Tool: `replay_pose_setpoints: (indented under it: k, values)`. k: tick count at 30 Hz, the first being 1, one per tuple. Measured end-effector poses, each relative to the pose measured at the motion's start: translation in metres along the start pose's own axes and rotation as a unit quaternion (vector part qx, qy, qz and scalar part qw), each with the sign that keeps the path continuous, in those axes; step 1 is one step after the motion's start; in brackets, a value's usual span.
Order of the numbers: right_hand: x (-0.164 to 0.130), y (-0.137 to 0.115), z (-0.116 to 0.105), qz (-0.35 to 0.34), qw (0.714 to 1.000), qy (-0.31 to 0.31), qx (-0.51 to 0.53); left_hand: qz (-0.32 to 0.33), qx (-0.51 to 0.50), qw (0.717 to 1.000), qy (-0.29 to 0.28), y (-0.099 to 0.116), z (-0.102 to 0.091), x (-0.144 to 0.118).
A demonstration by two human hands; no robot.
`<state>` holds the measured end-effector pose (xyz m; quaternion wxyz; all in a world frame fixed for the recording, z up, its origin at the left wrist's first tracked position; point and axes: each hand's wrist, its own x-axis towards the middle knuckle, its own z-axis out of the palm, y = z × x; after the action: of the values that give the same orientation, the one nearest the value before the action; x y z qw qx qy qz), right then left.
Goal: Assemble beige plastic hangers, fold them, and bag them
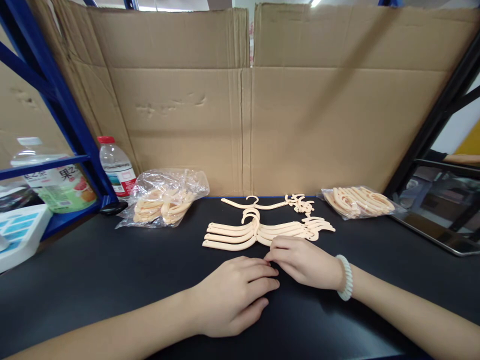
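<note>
Gripping nothing, I am resting my left hand and right hand flat, fingers relaxed, just beside the stacked hangers on the black table.

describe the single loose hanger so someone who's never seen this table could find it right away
Start at the tall cardboard wall behind the black table. At its foot, near the centre seam, lies the single hanger, flat, hook toward the person. Unlike the stacked hangers just in front of it by the right hand, and the bagged ones on both sides, it lies alone and unwrapped.
</note>
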<state>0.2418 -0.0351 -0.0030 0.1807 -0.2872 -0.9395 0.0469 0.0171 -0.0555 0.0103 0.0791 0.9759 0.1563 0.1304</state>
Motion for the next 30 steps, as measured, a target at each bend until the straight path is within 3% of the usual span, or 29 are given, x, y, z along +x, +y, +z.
replay_pose_setpoints:
  k: [24,27,30]
  values:
    - [0.002,0.000,0.004,-0.037,0.998,0.052,-0.015,0.009,0.037,0.999,-0.014,0.001,-0.001,0.000]
    - [0.003,0.001,0.006,-0.047,0.996,0.077,-0.021,-0.013,0.021,0.999,0.030,-0.001,-0.006,-0.001]
    - [0.004,0.008,0.004,-0.039,0.993,0.114,-0.020,-0.051,0.022,0.992,0.110,-0.010,-0.015,0.000]
